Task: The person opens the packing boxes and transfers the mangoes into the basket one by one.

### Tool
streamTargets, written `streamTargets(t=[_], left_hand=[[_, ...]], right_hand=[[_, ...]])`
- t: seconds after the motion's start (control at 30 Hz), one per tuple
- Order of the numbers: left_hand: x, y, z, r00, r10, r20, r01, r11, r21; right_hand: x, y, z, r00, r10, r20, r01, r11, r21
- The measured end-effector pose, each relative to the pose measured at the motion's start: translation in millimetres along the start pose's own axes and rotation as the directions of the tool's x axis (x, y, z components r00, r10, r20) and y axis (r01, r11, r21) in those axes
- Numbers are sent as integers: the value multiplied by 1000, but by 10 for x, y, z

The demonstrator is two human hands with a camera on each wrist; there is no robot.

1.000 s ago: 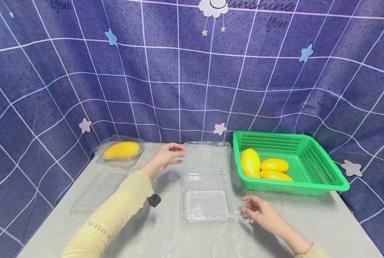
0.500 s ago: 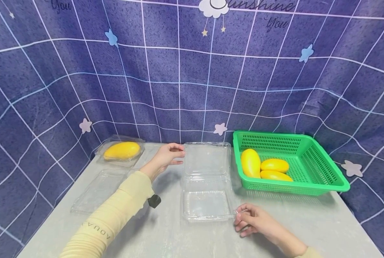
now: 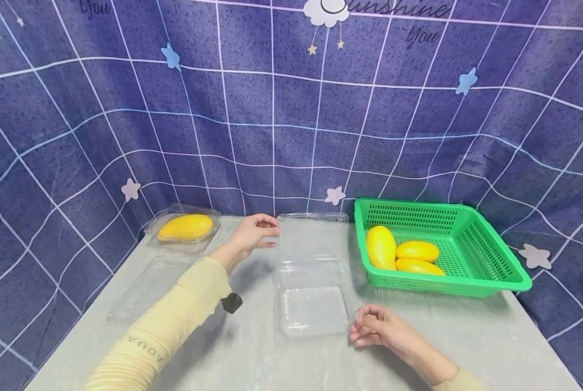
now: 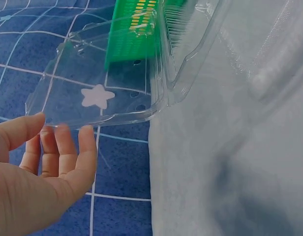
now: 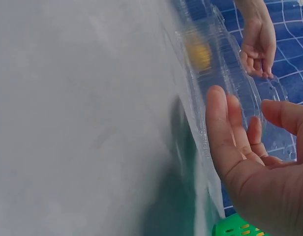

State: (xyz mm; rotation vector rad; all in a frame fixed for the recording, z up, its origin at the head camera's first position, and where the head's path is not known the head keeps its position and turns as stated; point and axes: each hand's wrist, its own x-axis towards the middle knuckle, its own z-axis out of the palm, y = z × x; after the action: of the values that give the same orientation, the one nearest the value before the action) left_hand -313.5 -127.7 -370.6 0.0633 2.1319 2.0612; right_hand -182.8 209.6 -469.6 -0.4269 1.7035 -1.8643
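A clear plastic clamshell container [image 3: 314, 309] lies unfolded in the middle of the table, its lid [image 3: 313, 239] raised toward the back. At the lid's left edge is my left hand [image 3: 252, 236]; the left wrist view has thumb and fingertips pinching the rim of the lid [image 4: 132, 117]. My right hand [image 3: 384, 328] is by the container's front right corner, with fingertips at its side. In the right wrist view those fingers [image 5: 218, 113] are loosely bent, with a gap to the thumb; exact contact is hard to see against the clear plastic.
To the right stands a green basket [image 3: 472, 285] holding yellow mangoes [image 3: 380, 247]. At the back left, another clear container holds a mango [image 3: 185, 227]. A further clear container [image 3: 146, 288] lies beside my left sleeve. A patterned curtain [image 3: 291, 108] borders the table's back.
My right hand has come left and slightly down to the container's corner. The container has shifted slightly left. My left hand stays at the lid's edge.
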Motion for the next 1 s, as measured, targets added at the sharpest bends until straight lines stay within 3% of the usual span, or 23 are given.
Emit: streamTargets(t=[0.2, 0.57, 1.0], left_hand=[[-22, 135, -55, 1000, -3, -24, 3, 1000, 4], [-24, 383, -231, 998, 13, -58, -11, 999, 33], [-17, 479, -505, 986, 4, -165, 1, 1000, 31]], right_hand=[[83, -50, -4, 1000, -13, -25, 14, 999, 38], [365, -220, 120, 982, -12, -187, 41, 988, 151], [798, -403, 209, 955, 3, -296, 78, 962, 262]])
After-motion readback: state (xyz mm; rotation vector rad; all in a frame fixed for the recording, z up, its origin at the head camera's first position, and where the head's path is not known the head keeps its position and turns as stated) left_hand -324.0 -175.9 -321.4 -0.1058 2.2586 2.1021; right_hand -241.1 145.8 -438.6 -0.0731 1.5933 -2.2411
